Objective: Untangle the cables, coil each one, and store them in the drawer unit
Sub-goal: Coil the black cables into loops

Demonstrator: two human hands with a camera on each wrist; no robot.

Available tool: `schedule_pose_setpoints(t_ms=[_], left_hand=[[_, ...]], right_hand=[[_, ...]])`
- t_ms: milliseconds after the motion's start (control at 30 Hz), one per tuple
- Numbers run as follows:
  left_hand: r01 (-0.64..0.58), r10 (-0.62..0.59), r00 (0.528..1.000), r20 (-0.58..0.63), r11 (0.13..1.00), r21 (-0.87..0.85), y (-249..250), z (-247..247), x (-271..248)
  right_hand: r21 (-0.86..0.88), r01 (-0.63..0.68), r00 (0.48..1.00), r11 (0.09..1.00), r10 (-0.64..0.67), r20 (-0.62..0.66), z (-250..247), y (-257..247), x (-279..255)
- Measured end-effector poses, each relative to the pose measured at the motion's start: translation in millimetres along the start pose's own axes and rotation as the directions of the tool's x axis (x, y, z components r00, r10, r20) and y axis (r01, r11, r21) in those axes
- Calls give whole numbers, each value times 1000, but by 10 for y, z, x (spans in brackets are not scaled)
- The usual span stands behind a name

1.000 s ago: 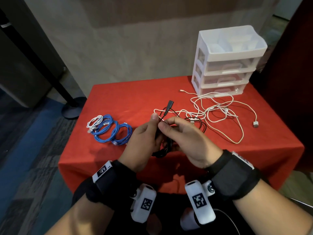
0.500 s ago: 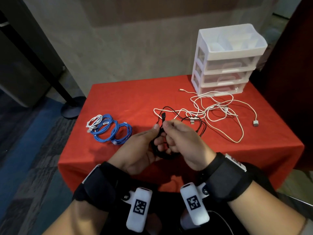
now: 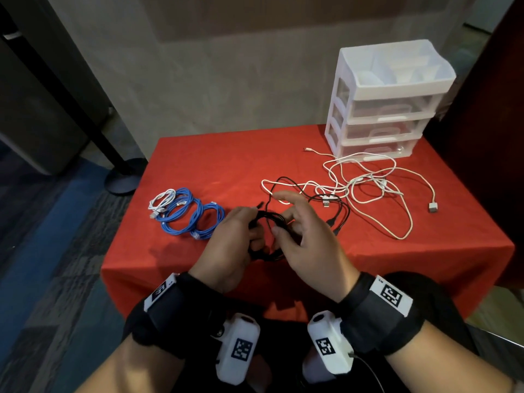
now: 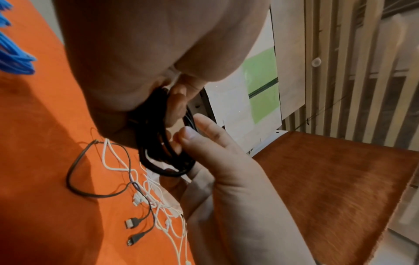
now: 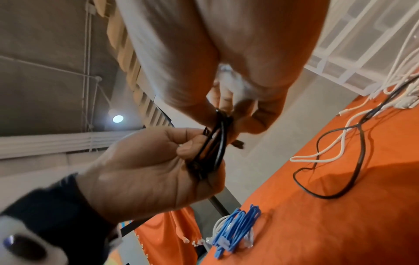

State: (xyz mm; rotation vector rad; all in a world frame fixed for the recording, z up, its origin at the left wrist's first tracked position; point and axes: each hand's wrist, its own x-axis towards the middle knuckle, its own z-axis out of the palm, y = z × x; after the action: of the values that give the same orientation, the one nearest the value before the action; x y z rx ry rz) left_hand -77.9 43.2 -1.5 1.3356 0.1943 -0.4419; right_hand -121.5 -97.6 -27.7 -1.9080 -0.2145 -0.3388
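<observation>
My left grip [image 3: 226, 251] and right grip [image 3: 309, 245] pinch the black coiled cable [image 3: 265, 215] before the white plastic drawer unit [image 3: 380, 120]; slackening, I judge, would spring its loops.

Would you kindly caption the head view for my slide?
Left hand and right hand coil a black cable over the red-clothed table, tangled white cables and a white plastic drawer unit beyond.

Dim indoor light, soft shadows, wide-angle edge distortion, slight blur

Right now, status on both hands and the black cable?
Left hand grips black coil. Right hand pinches it too. White cables tangled ahead, drawer unit closed.
</observation>
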Motion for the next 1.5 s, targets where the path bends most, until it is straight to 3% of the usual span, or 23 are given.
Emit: schedule_pose_setpoints(t_ms=[100, 200, 300, 367, 433, 533, 600, 733, 833, 967, 1033, 1100, 1267, 1400, 1500], left_hand=[[-28, 28, 999, -33, 1000, -3, -1, 13, 5], [-128, 134, 990, -40, 983, 130, -18, -16, 10], [-291, 303, 953, 26, 885, 362, -97, -74, 38], [-332, 325, 941, 89, 844, 421, -131, -111, 30], [-310, 279, 951, 134, 868, 388, -122, -120, 7], [-190, 166, 976, 139, 966, 174, -86, -82, -22], [-156, 144, 978, 150, 985, 76, -98, -67, -28], [-245, 230, 966, 120, 962, 122, -96, -22, -49], [-302, 291, 953, 84, 924, 233, -38, 6, -55], [-312, 280, 948, 151, 915, 258, -42, 1, -61], [-305, 268, 947, 177, 923, 237, -56, -9, -75], [-328, 293, 940, 174, 917, 228, -72, -28, -74], [-380, 378, 924, 66, 876, 298, -140, -85, -20], [-446, 441, 893, 88, 844, 300, -164, -69, -37], [-498, 446, 867, 221, 788, 361, -137, -95, -38]], right_hand=[[-65, 47, 997, 997, -52, -65, -8, -18, -4], [-56, 43, 996, 998, -47, -73, -17, -39, -9], [-91, 56, 993, 994, -65, -94, -43, -9, 6], [-98, 65, 991, 993, -75, -109, -70, 16, 16], [-105, 65, 992, 992, -76, -105, -84, 36, 24], [-158, 102, 993, 982, -111, -49, -87, 42, 46], [-239, 132, 991, 962, -132, 15, -125, 45, 91], [-301, 210, 977, 930, -211, 30, -191, 25, 88], [-206, 265, 958, 942, -282, -58, -157, 11, 9], [-166, 269, 942, 949, -295, -159, -95, -18, -16], [-63, 183, 957, 981, -192, -218, -85, -40, -8], [165, 11, 977, 986, 25, -213, -74, -41, 8], [612, -294, 929, 735, 369, 2, -61, 32, 25], [734, -437, 867, 520, 460, 190, -140, 24, 31], [751, -464, 852, 469, 470, 233, -169, 56, 34]])
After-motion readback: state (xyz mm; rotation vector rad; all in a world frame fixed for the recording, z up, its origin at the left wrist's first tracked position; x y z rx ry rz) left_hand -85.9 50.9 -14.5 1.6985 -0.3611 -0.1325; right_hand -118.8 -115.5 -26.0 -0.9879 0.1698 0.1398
